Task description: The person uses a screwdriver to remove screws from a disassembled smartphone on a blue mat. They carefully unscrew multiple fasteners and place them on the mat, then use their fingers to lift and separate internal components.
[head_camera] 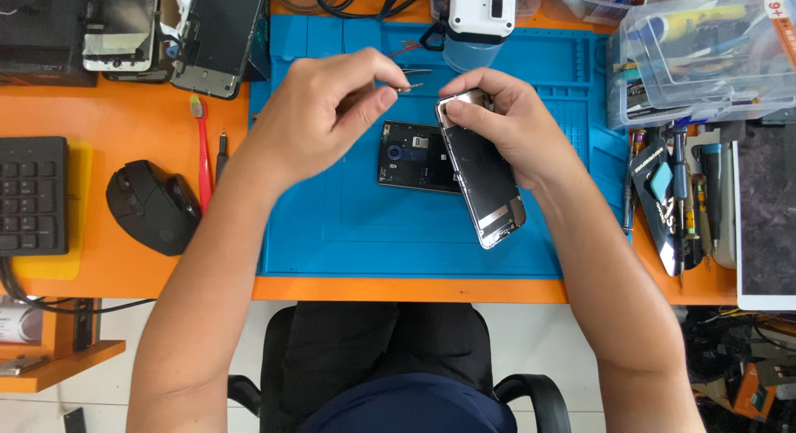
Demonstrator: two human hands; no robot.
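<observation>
My left hand (327, 114) pinches metal tweezers (412, 79), their tips pointing right toward my right hand. My right hand (510, 122) holds a detached phone screen (483, 184) by its top end, tilted up on edge, with its lower end near the mat. Behind the screen an opened phone body (410, 155) lies flat on the blue work mat (348, 226), its inner parts showing. The tweezer tips hover just above the phone body's top edge, close to the screen's upper corner.
A black mouse (149, 205), a keyboard (31, 197), a red toothbrush (201, 147) and a pen lie left on the orange desk. Spare phone screens (217, 35) rest at the back left. Clear plastic boxes (705, 51) and screwdrivers (684, 201) crowd the right. A white device (481, 14) stands behind the mat.
</observation>
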